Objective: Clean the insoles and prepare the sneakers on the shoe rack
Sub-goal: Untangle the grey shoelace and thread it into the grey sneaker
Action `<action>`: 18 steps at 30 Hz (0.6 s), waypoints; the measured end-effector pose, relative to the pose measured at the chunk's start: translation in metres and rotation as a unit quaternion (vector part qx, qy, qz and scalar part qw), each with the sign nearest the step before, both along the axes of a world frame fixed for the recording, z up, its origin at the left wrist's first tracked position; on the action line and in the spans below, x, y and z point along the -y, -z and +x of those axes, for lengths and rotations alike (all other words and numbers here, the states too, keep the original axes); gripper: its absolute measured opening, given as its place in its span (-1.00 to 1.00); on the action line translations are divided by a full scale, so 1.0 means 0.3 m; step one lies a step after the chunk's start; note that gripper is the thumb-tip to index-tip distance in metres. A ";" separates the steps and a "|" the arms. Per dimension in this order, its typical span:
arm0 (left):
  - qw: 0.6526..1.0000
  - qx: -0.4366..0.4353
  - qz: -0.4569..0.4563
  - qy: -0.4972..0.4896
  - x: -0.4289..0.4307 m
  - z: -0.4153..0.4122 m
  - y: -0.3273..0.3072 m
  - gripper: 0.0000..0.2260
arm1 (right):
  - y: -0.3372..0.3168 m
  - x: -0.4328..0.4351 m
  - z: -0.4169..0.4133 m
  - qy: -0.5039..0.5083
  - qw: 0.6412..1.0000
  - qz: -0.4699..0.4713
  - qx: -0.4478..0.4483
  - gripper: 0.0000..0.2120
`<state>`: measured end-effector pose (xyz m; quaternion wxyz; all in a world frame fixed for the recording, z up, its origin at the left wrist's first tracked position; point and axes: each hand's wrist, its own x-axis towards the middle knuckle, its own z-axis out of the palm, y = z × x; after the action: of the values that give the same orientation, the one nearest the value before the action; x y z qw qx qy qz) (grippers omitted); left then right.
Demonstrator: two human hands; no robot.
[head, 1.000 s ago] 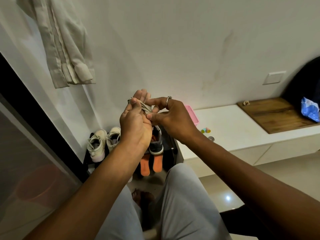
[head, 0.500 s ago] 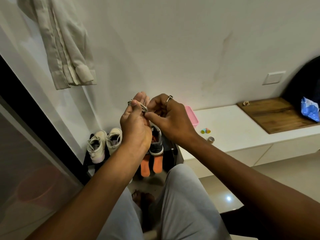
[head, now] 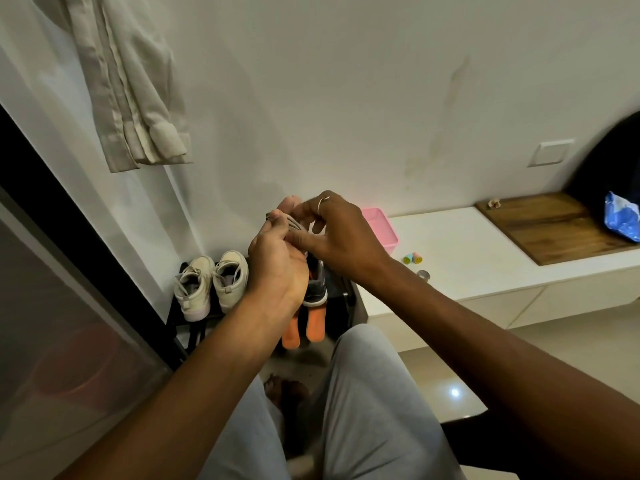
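My left hand (head: 277, 271) and right hand (head: 341, 233) pinch a grey strip (head: 295, 224) above the shoe rack (head: 172, 318); I cannot make out what it is. They hide most of the dark sneaker (head: 317, 287); two orange insoles (head: 316, 325) stick out beneath.

No words, numbers or brand names can be read anywhere here. The white sneakers (head: 211, 285) and the dark sneaker (head: 317, 289) on the shoe rack (head: 173, 317) are too small and dim to show any label. The blue bag (head: 621, 218) at the right end of the surface (head: 467, 258) is too blurry to read.
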<state>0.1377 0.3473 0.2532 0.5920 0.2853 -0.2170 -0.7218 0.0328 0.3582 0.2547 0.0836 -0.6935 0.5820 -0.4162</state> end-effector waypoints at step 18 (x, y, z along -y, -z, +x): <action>0.970 0.115 0.002 0.215 0.036 0.019 0.028 -0.74 | 0.059 -0.026 -0.013 0.088 0.993 0.051 -0.052 -0.92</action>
<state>0.1435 0.3366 0.2449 0.3930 0.3148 -0.3384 -0.7950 0.0288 0.3659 0.2371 0.0516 -0.6552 0.6646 -0.3554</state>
